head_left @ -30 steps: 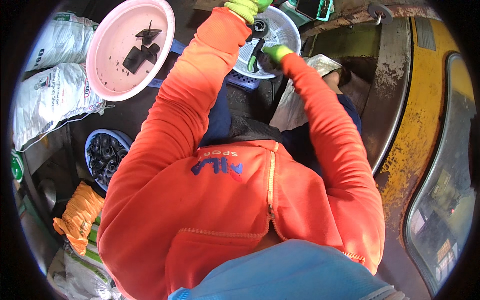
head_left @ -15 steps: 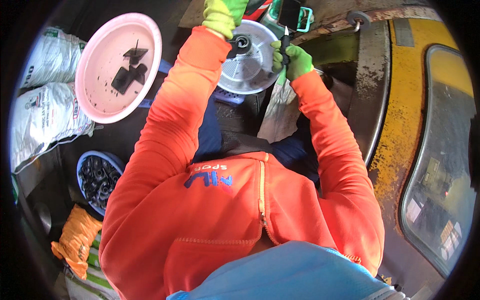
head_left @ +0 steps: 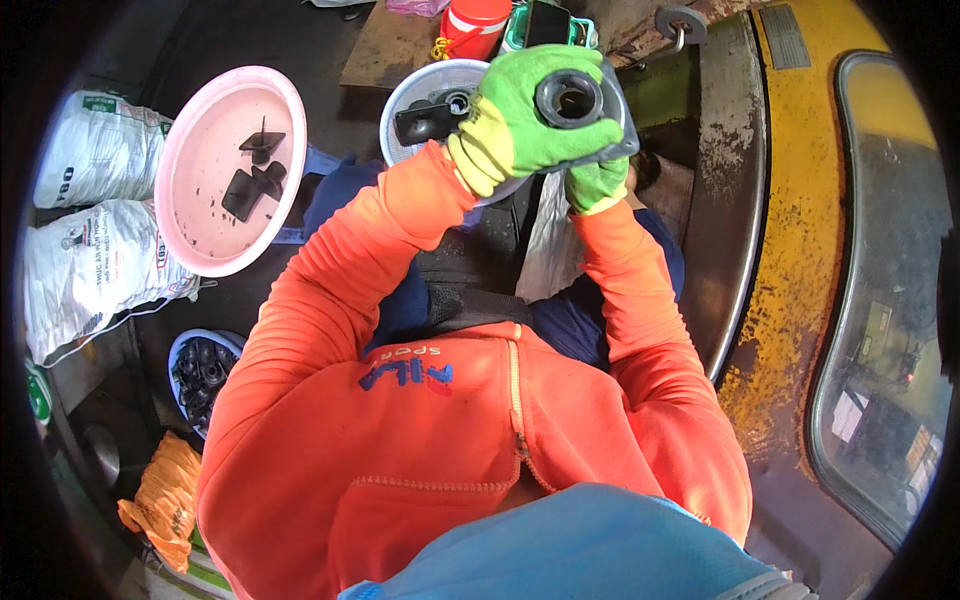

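Observation:
My left hand [head_left: 520, 115], in a green and yellow glove, is closed around a black rubber part [head_left: 612, 105] with a round, open collar and a squarish flange. Just below it, my gloved right hand [head_left: 598, 184] is curled up against the underside of the part. Its fingers are mostly hidden, and whatever they grip cannot be made out. Behind my left wrist stands a whitish perforated basket [head_left: 398, 104], holding further black parts [head_left: 425, 122].
At the left, a pink basin [head_left: 180, 215] contains dark pieces, beside white sacks [head_left: 95, 285]. Lower down are a blue basin [head_left: 176, 375] of black parts and an orange bag [head_left: 165, 495]. A red container [head_left: 478, 28] stands at the top; a rusty yellow panel [head_left: 790, 330] borders the right.
My left hand has come from the top edge to the right and down, now with a black part. My right hand has moved slightly lower; the knife-like tool it held is out of sight.

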A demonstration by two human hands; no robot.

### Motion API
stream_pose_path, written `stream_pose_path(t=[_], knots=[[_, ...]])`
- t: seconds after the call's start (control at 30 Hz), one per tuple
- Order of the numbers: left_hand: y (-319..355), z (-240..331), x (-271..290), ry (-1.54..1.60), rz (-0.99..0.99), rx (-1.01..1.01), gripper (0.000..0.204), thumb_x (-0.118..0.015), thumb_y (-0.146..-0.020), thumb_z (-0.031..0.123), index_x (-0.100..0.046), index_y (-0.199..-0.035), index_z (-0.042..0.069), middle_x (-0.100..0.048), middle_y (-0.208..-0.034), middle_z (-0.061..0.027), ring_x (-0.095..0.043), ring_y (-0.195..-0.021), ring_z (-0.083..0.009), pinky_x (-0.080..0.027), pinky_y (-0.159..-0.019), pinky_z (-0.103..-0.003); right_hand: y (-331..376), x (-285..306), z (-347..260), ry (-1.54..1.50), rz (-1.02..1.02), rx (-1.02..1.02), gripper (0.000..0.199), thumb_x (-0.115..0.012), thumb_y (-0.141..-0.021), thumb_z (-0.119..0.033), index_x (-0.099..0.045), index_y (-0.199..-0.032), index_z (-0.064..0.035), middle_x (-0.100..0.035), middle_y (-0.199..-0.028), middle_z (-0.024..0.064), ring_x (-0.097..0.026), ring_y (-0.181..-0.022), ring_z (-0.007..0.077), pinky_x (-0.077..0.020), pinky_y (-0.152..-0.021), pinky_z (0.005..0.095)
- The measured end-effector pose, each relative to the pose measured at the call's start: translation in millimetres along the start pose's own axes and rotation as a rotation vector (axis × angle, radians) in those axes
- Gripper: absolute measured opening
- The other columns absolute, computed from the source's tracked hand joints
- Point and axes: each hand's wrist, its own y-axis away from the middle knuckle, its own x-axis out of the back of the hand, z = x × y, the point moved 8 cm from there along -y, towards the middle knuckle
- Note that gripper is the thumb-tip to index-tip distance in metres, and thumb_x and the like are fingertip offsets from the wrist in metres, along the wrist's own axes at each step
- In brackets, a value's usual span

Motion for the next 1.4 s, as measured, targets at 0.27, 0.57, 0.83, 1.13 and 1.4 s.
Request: stream_pose_path(t=[0.27, 0.57, 0.83, 1.13, 1.4], knots=[[13.1, 6.7, -21.0, 0.118, 0.086, 0.095, 0.049, -0.087, -0.066, 0.027, -0.066, -0.103, 0.002, -0.068, -0.112, -0.0129, -0.067, -0.099, -0.0225, -0.053, -0.088, -0.034, 0.1, -10.3, -23.9, 0.171, -0.003, 0.083, 0.049, -0.066, -0.088, -0.013, -0.049, -0.134, -0.0051, -0.057, -0.125, 0.0072, -0.057, -0.112, 0.0183, -0.049, -0.092, 0.032], [5.5, 13.6, -24.9, 0.368, -0.457, 0.056, 0.042, -0.079, -0.068, 0.013, -0.064, -0.106, 0.002, -0.065, -0.118, -0.0149, -0.061, -0.111, -0.0236, -0.048, -0.095, -0.036, 13.1, -25.2, -48.1, 0.848, -0.386, 0.309, 0.056, -0.073, -0.082, -0.014, -0.05, -0.133, -0.0059, -0.057, -0.125, 0.008, -0.057, -0.114, 0.0193, -0.0476, -0.094, 0.0328], [24.6, 22.4, -53.5, 0.784, -0.995, 0.01, 0.048, -0.082, -0.061, 0.025, -0.067, -0.101, 0.003, -0.068, -0.111, -0.0148, -0.059, -0.113, -0.0288, -0.042, -0.101, -0.041, 59.8, -20.9, -0.4, 0.308, -0.484, -0.244, 0.053, -0.072, -0.083, -0.014, -0.052, -0.132, -0.0077, -0.056, -0.128, 0.0081, -0.055, -0.117, 0.0193, -0.0445, -0.098, 0.0342], [-7.4, 3.4, -35.8, 0.256, -0.492, 0.159, 0.072, -0.08, -0.066, 0.021, -0.055, -0.132, 0.006, -0.048, -0.142, -0.0099, -0.047, -0.128, -0.0221, -0.036, -0.108, -0.035, -1.5, 4.6, -38.3, 0.311, -0.119, 0.048, 0.028, -0.062, -0.089, -0.015, -0.059, -0.115, -0.0055, -0.064, -0.107, 0.0059, -0.063, -0.098, 0.0197, -0.0503, -0.08, 0.0316], [13.2, 5.9, -33.9, 0.222, -0.123, 0.015, 0.045, -0.08, -0.073, 0.01, -0.062, -0.113, 0.004, -0.059, -0.13, -0.013, -0.058, -0.116, -0.0209, -0.045, -0.098, -0.034, 8.1, -3.2, -42.3, 0.491, -0.059, 0.064, 0.026, -0.054, -0.093, -0.018, -0.058, -0.116, -0.0059, -0.064, -0.105, 0.0053, -0.064, -0.096, 0.019, -0.0507, -0.079, 0.0303]])
